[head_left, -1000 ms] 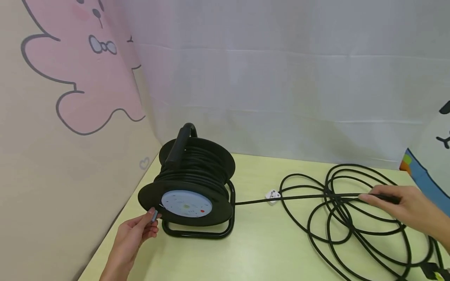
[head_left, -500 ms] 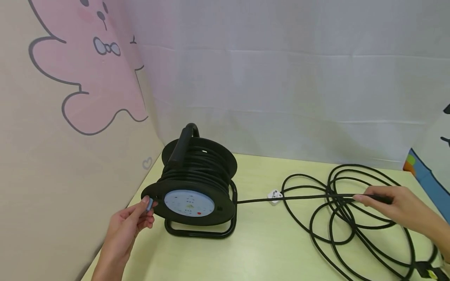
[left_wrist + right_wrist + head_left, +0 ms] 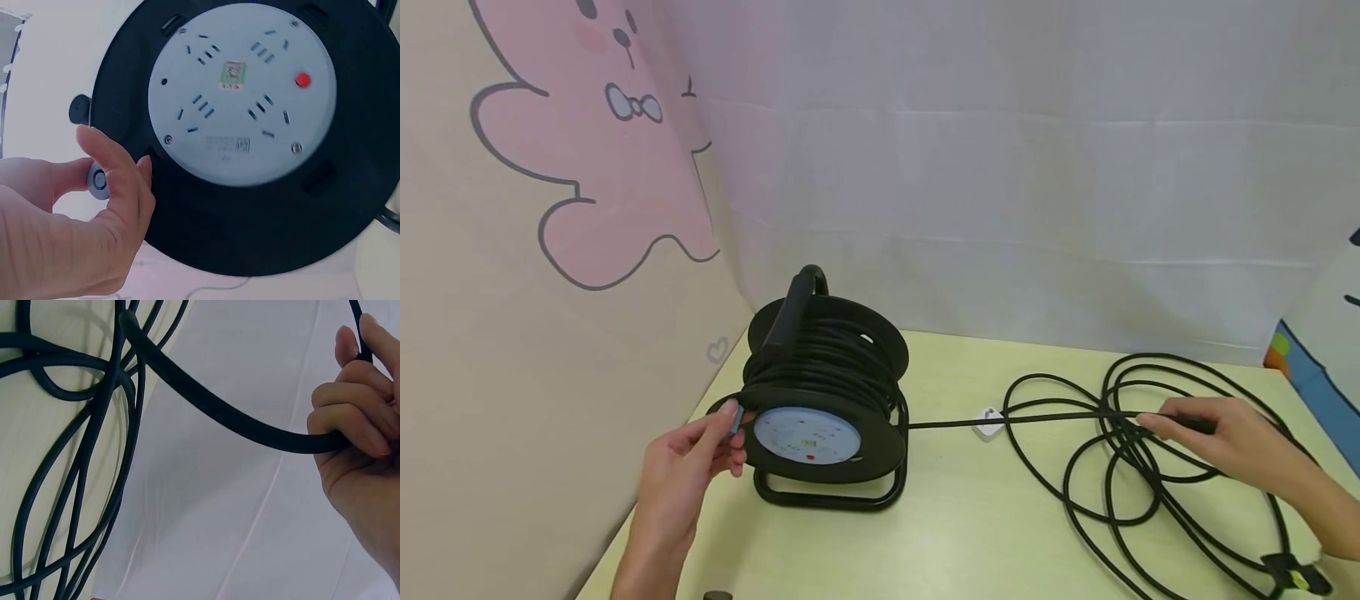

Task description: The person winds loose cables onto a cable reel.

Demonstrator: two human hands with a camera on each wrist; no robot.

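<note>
A black cable reel (image 3: 838,375) stands on its tube frame, with cable wound round its drum. On its near side is a pale round socket panel (image 3: 807,435) with a red button (image 3: 303,79). My left hand (image 3: 681,467) pinches the small grey crank knob (image 3: 736,419) at the left edge of the flange. From the reel a stretch of black cable (image 3: 955,423) runs taut to my right hand (image 3: 1206,432), whose fingers curl round it. In the right wrist view the cable (image 3: 225,415) enters below the fingers and leaves past the thumb.
Loose cable loops (image 3: 1122,423) lie on the pale yellow table (image 3: 940,533) at the right. A white plug (image 3: 989,431) lies behind the taut cable. A black tie with a yellow mark (image 3: 1296,575) is at lower right. White sheeting (image 3: 1000,208) hangs behind.
The reel has turned clockwise in the head view, with my left hand carrying the knob round and up. My right hand has moved left toward the reel with the cable.
</note>
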